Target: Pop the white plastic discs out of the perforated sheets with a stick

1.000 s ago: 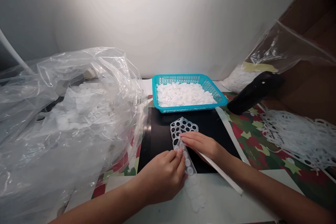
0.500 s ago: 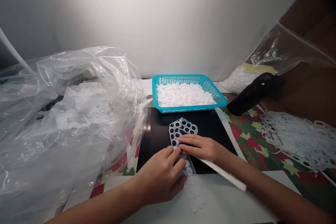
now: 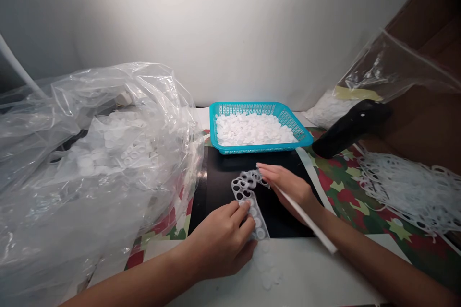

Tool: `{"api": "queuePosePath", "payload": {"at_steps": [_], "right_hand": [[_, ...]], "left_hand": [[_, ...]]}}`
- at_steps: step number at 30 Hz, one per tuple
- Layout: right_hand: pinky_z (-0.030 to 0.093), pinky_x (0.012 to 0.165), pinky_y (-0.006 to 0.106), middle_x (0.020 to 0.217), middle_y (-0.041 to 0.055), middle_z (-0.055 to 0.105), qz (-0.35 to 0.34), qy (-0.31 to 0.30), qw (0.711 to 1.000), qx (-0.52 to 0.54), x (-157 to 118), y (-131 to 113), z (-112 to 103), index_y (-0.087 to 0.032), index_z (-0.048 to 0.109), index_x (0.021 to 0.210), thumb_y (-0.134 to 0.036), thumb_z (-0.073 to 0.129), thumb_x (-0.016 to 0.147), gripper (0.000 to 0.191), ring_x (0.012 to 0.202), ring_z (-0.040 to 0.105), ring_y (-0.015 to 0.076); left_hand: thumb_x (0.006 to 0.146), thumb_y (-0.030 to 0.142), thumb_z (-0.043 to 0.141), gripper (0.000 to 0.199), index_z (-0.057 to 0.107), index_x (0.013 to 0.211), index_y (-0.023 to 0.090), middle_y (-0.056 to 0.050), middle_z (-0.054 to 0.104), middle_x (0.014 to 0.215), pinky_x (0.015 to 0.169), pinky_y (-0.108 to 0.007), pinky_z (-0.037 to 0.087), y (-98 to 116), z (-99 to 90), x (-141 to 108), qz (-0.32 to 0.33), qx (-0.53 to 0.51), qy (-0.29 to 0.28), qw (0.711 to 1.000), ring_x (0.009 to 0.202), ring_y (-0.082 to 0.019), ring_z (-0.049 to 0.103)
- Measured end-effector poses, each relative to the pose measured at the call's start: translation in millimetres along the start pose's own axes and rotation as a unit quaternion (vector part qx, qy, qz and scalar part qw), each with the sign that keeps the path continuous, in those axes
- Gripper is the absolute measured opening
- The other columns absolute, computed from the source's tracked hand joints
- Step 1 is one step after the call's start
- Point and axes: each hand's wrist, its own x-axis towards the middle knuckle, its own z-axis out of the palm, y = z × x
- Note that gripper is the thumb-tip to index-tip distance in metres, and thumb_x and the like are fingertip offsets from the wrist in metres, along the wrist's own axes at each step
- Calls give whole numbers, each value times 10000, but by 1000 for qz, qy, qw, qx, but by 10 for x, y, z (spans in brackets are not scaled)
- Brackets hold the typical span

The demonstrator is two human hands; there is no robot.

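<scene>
The left hand (image 3: 228,237) is pinching the perforated strip (image 3: 256,218), which is stretching ahead of its fingers; the right hand (image 3: 286,189) is gripping a white stick (image 3: 306,216) beyond it.

The basket (image 3: 261,147) sits behind the perforated strip (image 3: 256,216), with discs (image 3: 252,129) inside it. A plastic bag (image 3: 144,192) lies left, a strip pile (image 3: 410,192) right.

No readable text, labels, brands, numbers or signs on basket (image 3: 261,147), bags or patterned tabletop (image 3: 351,196).
</scene>
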Motion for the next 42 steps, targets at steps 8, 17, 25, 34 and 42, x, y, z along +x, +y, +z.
{"api": "queuePosePath", "payload": {"at_steps": [8, 17, 25, 34, 42], "right_hand": [[559, 932, 293, 1191, 106, 677, -39, -46, 990, 125, -25, -94, -185, -188, 567, 1228, -89, 486, 945, 311, 1105, 653, 182], [549, 940, 275, 1161, 124, 689, -65, -135, 975, 162, -170, -145, -20, -148, 586, 1197, -120, 478, 958, 264, 1102, 654, 163], [553, 959, 288, 1152, 123, 696, -65, -137, 978, 143, -203, -46, 53, -135, 606, 1186, -134, 489, 965, 250, 1103, 656, 167], [493, 1060, 331, 1297, 102, 626, -98, -169, 975, 110, -302, 75, 68, -155, 501, 1336, -108, 516, 948, 391, 1281, 529, 184], [461, 1085, 317, 1297, 85, 626, -37, -224, 960, 164, -258, 50, -8, -170, 558, 1242, -126, 526, 949, 298, 1300, 510, 169]], "left_hand": [[908, 298, 506, 293, 639, 1041, 73, -190, 638, 1149, 732, -363, 531, -31, 10, -24, -25, -36, 18, 999, 816, -232, 639], [951, 232, 451, 229, 653, 999, 133, -79, 685, 936, 671, -277, 545, -99, -120, 24, -58, -80, 21, 995, 742, -161, 632], [963, 232, 443, 293, 627, 1140, 90, -107, 703, 1058, 806, -322, 556, -86, -48, -46, 18, -41, 22, 999, 915, -204, 671], [962, 239, 454, 310, 628, 1161, 77, -91, 702, 1108, 801, -327, 566, -86, -47, -54, 30, -16, 26, 999, 962, -222, 672], [965, 244, 449, 309, 620, 1156, 71, -91, 703, 1088, 782, -332, 568, -77, -53, -62, 33, -11, 21, 999, 951, -225, 673]]}}
